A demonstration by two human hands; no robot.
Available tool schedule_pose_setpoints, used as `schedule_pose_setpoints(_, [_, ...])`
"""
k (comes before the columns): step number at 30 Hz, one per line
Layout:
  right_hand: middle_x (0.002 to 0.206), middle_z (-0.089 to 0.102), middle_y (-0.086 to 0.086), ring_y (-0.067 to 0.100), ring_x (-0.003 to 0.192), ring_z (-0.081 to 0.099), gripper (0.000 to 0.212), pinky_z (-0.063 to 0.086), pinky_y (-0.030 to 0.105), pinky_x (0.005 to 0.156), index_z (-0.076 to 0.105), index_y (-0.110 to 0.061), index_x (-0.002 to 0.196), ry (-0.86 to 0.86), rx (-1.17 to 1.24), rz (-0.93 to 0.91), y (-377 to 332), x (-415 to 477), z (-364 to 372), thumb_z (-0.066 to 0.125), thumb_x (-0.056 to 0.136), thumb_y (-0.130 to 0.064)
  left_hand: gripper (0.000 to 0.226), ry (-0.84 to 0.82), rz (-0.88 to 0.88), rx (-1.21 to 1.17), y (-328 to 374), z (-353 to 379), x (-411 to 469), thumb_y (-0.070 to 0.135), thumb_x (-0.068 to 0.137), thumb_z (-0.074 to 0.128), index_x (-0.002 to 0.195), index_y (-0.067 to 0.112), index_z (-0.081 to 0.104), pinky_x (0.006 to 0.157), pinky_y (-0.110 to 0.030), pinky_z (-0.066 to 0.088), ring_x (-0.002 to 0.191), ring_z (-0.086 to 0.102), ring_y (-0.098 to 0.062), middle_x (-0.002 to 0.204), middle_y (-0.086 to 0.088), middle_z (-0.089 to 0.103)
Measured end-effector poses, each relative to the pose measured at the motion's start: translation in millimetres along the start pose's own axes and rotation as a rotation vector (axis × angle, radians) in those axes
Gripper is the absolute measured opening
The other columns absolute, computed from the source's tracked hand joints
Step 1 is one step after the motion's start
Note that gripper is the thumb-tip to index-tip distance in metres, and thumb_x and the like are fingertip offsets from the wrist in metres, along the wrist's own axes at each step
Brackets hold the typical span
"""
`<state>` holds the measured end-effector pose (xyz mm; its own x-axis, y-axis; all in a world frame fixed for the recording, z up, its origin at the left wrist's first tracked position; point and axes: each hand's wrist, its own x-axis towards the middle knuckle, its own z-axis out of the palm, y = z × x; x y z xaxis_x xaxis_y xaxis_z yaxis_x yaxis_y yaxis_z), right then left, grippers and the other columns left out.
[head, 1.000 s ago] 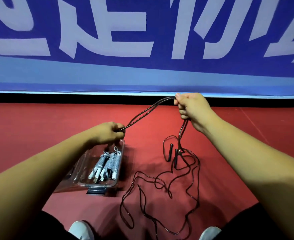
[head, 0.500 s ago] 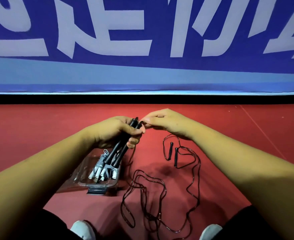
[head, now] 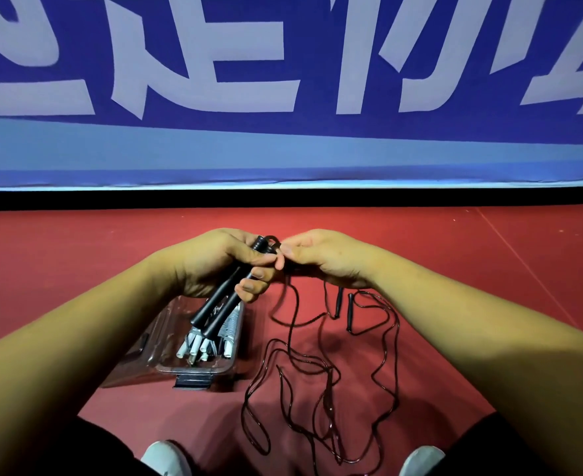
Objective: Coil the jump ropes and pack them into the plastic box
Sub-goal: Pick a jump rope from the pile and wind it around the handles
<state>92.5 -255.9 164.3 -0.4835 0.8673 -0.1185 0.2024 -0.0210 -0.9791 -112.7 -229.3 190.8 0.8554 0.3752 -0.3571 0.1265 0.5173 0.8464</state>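
Jump rope handles (head: 221,304), black, two side by side: left hand (head: 211,266) clamped round both, above the plastic box (head: 166,341). Right hand (head: 324,259) pinches the cord (head: 293,365) at the handle tops. It trails in loose tangled loops on the red floor (head: 77,269). Box on floor holds coiled white-handled ropes (head: 197,345).

The two handles (head: 214,307) in my left hand (head: 211,266) are plain black. The loose cord (head: 317,369) is dark with a reddish sheen, lying on the flat red floor (head: 77,262). On the left, the box (head: 180,367) is clear plastic with a dark clasp (head: 192,383) on its near side. It holds white handles (head: 194,348) and grey cord (head: 231,324). Far off, the banner (head: 317,63) is deep blue with big pale characters. Under it run a lighter blue band (head: 283,159) and a black strip (head: 283,197). My shoes (head: 166,456) are white.
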Motion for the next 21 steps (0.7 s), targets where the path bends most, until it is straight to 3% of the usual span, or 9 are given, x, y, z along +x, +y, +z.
schedule_pose_setpoints(3, [0.060,0.043,0.005,0.024,0.067,0.054,0.033,0.050,0.030,0.073,0.065,-0.009,0.080,0.018,-0.001,-0.019,-7.9,-2.5,-3.8,0.042,0.103,-0.017,0.034,0.003,0.022,-0.007,2.2,-2.2,-3.3,0.015,0.070,0.085,0.091,0.001,0.063,0.044,-0.022,0.038,0.049,0.043,-0.014,0.065,-0.007,0.041])
schedule_pose_setpoints(7, [0.054,0.033,-0.001,0.015,0.050,0.032,0.032,0.033,0.026,0.052,0.057,-0.003,0.079,0.224,-0.079,-0.082,-17.0,-3.9,-22.7,0.042,0.104,-0.016,0.032,0.065,0.003,0.072,7.5,-6.4,-10.2,0.022,0.078,0.080,0.095,0.002,0.063,0.040,-0.020,0.038,0.042,0.044,-0.012,0.064,-0.006,0.046])
schedule_pose_setpoints(10, [0.050,0.034,-0.008,0.011,0.046,0.027,0.032,0.026,0.022,0.047,0.058,-0.005,0.078,0.272,-0.152,-0.081,-15.3,-8.7,-32.0,0.044,0.103,-0.019,0.017,0.160,-0.038,0.160,6.5,-6.8,-14.4,0.019,0.092,0.061,0.098,0.003,0.060,0.043,-0.022,0.032,0.043,0.041,-0.013,0.061,-0.005,0.042])
schedule_pose_setpoints(15, [0.053,0.035,-0.005,0.012,0.046,0.027,0.035,0.027,0.023,0.046,0.060,-0.005,0.080,0.356,-0.185,-0.105,-14.4,-10.1,-34.0,0.046,0.102,-0.028,0.005,0.234,-0.049,0.181,4.7,-2.3,-10.2,0.004,0.086,0.059,0.090,0.003,0.057,0.043,-0.021,0.025,0.045,0.032,-0.010,0.061,-0.002,0.033])
schedule_pose_setpoints(19, [0.055,0.035,0.000,0.013,0.046,0.028,0.036,0.028,0.023,0.047,0.059,-0.004,0.084,0.374,-0.157,-0.107,-16.3,-10.2,-33.9,0.044,0.103,-0.031,0.022,0.313,0.016,0.205,9.6,6.3,-6.2,0.025,0.091,0.057,0.092,0.003,0.059,0.044,-0.023,0.014,0.051,0.013,-0.011,0.064,0.000,0.015])
schedule_pose_setpoints(21, [0.056,0.033,0.004,0.014,0.045,0.028,0.035,0.028,0.023,0.047,0.058,-0.005,0.086,0.392,-0.081,-0.100,-17.5,-8.2,-31.4,0.043,0.103,-0.031,0.021,0.346,0.121,0.150,10.4,10.2,-2.4,0.026,0.090,0.057,0.087,0.005,0.056,0.042,-0.021,0.014,0.050,0.012,-0.011,0.060,0.002,0.017])
